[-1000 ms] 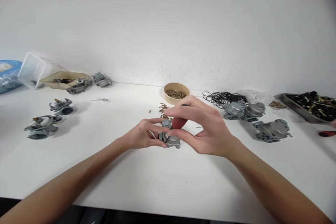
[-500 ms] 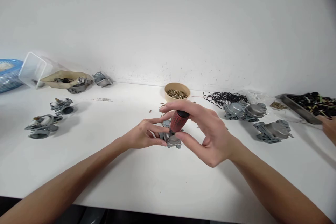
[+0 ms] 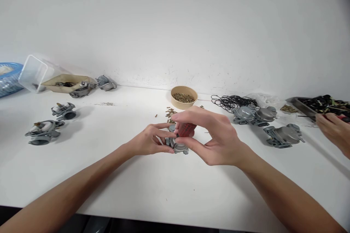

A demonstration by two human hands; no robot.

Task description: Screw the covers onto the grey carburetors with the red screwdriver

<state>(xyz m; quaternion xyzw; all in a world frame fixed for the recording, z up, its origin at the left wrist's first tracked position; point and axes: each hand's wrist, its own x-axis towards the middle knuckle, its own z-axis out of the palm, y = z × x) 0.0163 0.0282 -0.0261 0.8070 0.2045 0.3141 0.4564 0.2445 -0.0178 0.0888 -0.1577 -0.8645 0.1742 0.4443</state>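
White tabletop point(image 3: 147, 189) is running up to a scuffed wall point(image 3: 147, 29). Left hand's point(image 3: 149, 140) fingers are gripping a dull-grey, rounded metal casting point(image 3: 181, 146) nearer than the tan bowl point(image 3: 177, 103); right hand's point(image 3: 218, 136) fingers are pinching a red-handled tool point(image 3: 187, 130) over it, markings too blurred to read.
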